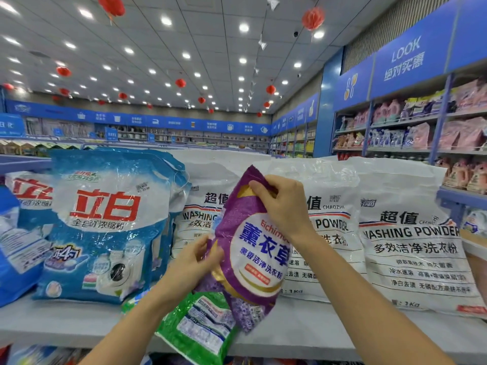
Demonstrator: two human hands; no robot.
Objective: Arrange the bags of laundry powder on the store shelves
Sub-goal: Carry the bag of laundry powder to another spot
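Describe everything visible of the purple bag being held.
The purple bag is glossy, crinkled plastic with a white oval panel bearing blue characters, gold arcs and lavender print near the bottom. It tilts near upright above the shelf. The right hand grips its top corner; the left hand pinches its left edge. Its lower end overlaps the green bag; contact there is unclear.

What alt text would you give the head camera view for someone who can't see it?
Two hands hold a purple laundry powder bag upright over a grey store shelf, right hand gripping its top, left hand its side. A green bag lies flat beneath it at the shelf's front; a blue bag stands left, white washing powder bags behind.
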